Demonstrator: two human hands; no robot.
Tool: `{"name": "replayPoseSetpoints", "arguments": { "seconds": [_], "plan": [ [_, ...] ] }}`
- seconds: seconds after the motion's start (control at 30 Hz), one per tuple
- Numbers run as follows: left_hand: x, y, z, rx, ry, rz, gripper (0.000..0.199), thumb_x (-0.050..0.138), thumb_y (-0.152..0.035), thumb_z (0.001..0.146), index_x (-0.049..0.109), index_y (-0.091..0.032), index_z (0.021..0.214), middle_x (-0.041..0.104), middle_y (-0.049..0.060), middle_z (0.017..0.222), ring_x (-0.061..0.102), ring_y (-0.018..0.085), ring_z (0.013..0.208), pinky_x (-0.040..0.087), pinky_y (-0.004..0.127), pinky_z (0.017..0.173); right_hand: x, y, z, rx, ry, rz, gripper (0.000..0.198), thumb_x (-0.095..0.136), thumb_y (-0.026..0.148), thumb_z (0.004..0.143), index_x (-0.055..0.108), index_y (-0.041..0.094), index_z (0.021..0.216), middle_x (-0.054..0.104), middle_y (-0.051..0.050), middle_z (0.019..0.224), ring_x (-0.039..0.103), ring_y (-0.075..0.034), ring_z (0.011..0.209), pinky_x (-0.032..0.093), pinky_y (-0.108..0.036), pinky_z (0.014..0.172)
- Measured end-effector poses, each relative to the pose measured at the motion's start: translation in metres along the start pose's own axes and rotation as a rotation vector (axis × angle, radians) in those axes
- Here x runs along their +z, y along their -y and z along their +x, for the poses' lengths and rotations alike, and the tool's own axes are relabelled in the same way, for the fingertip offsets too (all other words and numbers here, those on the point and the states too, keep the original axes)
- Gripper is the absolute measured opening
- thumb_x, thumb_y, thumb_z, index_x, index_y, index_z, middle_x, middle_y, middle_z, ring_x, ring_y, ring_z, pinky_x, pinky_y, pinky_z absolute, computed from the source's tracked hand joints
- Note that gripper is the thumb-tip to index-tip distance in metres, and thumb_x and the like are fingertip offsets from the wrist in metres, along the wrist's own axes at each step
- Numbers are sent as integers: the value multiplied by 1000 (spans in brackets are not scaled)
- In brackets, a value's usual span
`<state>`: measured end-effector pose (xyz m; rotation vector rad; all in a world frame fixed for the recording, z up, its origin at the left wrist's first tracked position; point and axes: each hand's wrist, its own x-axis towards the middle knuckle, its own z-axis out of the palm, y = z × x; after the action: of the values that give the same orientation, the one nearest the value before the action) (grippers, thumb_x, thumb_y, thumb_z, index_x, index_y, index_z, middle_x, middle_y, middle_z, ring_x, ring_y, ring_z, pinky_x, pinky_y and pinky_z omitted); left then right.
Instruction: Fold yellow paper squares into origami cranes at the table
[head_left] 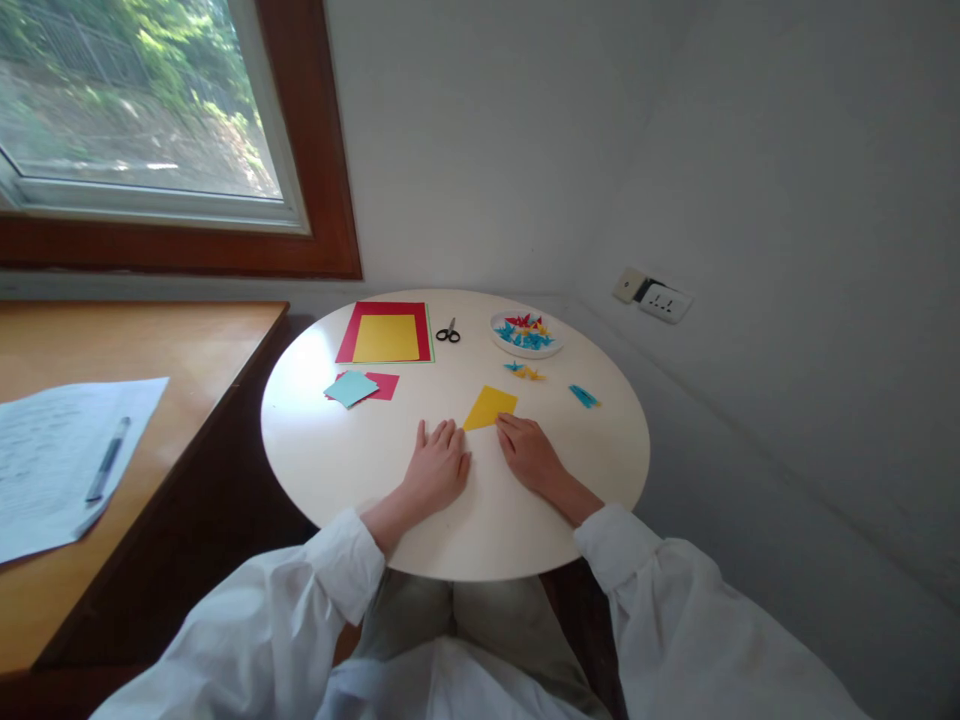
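A square of yellow paper (490, 406) lies turned like a diamond on the round white table, in front of my hands. My right hand (531, 455) is closed at its lower right edge, fingertips together on the paper. My left hand (439, 468) rests palm down on the tabletop with its fingers a little apart. Its fingertips are close to the paper's left corner; I cannot tell whether they touch. Beyond the paper are small folded paper cranes (524, 372), blue and yellow.
A white dish (526, 350) holds several red, blue and yellow cranes. Narrow blue folded pieces (583, 396) lie at the right. Black-handled scissors (448, 334) sit beside large red and yellow sheets (386, 338). Nearer are light blue squares (351, 389) over pink ones. A wooden desk (187, 330) stands left.
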<state>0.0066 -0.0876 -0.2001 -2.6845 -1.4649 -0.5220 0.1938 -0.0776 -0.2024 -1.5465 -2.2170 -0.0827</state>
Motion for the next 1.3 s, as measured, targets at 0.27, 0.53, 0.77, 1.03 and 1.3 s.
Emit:
{"name": "replayPoseSetpoints", "arguments": {
  "seconds": [0.27,0.53,0.77,1.03,1.3],
  "plan": [
    [1,18,46,181,36,-115,28,44,-23,86,55,-16,111,55,13,124,51,24,115,34,42,103,-3,1,-4,-24,-4,60,30,40,18,88,63,13,108,66,-14,110,58,-22,105,42,-40,93],
    [-1,25,61,270,177,-159,25,40,-19,88,64,-15,94,66,10,101,60,21,98,46,33,89,-9,-9,5,-26,112,136,25,50,26,86,65,19,105,65,-12,110,57,-23,105,40,-41,91],
    [-4,28,65,358,192,-65,29,34,-17,90,63,-12,90,67,13,89,62,22,86,47,38,84,-9,-21,28,-84,90,201,21,54,28,85,66,21,102,69,-8,104,59,-21,103,38,-39,91],
    [-33,41,88,-33,188,-440,24,40,-20,83,62,-16,75,67,4,70,59,16,60,42,27,57,-18,-22,73,89,22,610,18,55,29,80,67,18,75,70,-3,76,61,-15,70,44,-27,65],
    [-36,74,94,-358,48,-1052,29,55,-41,76,58,-14,66,65,4,62,62,16,60,49,29,62,-4,-18,94,434,70,1117,24,64,41,65,61,17,65,60,1,62,54,-12,57,41,-25,53]
  ]
}}
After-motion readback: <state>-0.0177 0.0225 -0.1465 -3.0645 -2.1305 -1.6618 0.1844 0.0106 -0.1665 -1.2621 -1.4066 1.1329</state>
